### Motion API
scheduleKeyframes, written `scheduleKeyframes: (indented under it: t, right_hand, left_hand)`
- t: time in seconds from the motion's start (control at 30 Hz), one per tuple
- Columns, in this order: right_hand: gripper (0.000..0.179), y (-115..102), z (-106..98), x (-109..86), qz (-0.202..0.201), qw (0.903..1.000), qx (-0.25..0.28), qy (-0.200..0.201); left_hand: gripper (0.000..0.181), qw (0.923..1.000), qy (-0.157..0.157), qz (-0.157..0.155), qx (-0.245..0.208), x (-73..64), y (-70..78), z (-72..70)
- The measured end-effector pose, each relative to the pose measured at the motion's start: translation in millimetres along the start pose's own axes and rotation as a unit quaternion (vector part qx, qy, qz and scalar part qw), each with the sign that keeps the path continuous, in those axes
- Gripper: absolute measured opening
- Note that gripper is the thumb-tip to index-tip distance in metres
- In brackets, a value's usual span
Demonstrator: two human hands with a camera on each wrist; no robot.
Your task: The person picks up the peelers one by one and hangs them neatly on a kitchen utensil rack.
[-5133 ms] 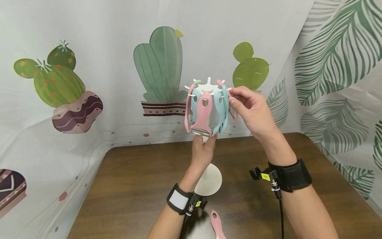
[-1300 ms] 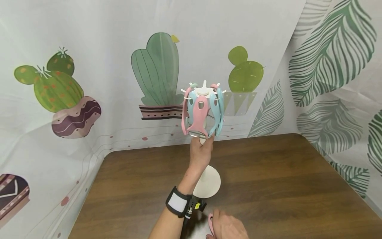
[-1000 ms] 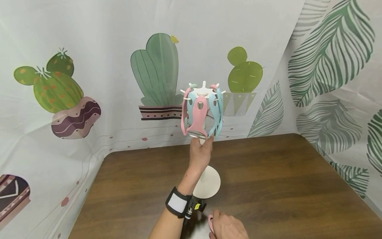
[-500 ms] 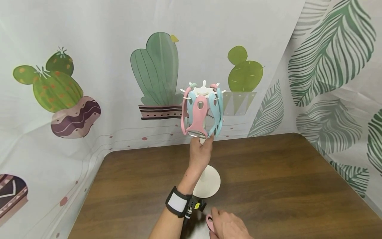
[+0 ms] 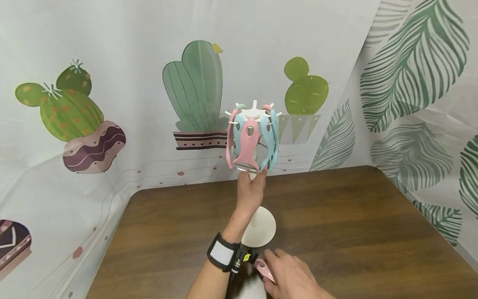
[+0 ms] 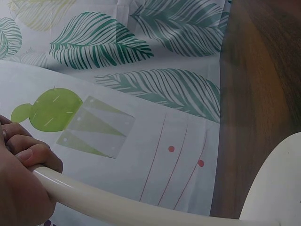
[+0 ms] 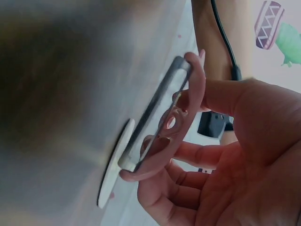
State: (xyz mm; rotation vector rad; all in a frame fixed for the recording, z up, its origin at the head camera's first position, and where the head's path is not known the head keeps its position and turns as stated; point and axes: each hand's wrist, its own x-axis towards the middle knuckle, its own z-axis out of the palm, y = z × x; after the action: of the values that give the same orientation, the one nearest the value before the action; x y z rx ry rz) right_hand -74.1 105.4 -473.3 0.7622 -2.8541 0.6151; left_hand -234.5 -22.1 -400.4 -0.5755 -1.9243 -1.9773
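Note:
My left hand (image 5: pixel 251 193) grips the pole (image 6: pixel 99 195) of a white stand just below its hanging load. Pink and blue Y-shaped peelers hang by their handle holes from hooks on its spoked top (image 5: pixel 253 113); a pink hanging peeler (image 5: pixel 247 143) faces me. Low at the front, my right hand (image 5: pixel 289 274) pinches another pink peeler (image 7: pixel 194 113) between thumb and fingers. Its metal blade (image 7: pixel 157 108) shows in the right wrist view, while in the head view its holed handle end points up and left, close to the left wrist camera.
The stand's round white base (image 5: pixel 261 230) rests on the brown wooden table (image 5: pixel 347 216). A strap with a small camera (image 5: pixel 246 255) is on the left wrist. Behind the table hangs a cloth (image 5: pixel 142 83) printed with cacti and leaves.
The right hand has gone from the hanging peelers down to the pink peeler at the table's front, taken hold of it and raised it slightly. The left hand keeps its grip on the pole.

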Motion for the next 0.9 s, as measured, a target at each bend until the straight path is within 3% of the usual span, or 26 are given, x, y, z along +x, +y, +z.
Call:
scheduleKeyframes:
  t: [0.4, 0.77, 0.9]
  right_hand:
    - [0.037, 5, -17, 5.7, 0.009, 0.9993, 0.021, 0.03]
    - [0.037, 11, -46, 14.3, 0.069, 0.9941, 0.052, 0.066]
    - [0.037, 12, -59, 24.1, 0.069, 0.9903, 0.073, 0.096]
  left_hand:
    - [0.041, 0.9999, 0.011, -0.013, -0.001, -2.3, 1.1, 0.3]
    - [0.037, 0.9999, 0.009, -0.006, -0.003, -3.9, -2.1, 2.2]
    - [0.037, 0.9999, 0.011, -0.002, -0.006, -1.7, -1.3, 1.3]
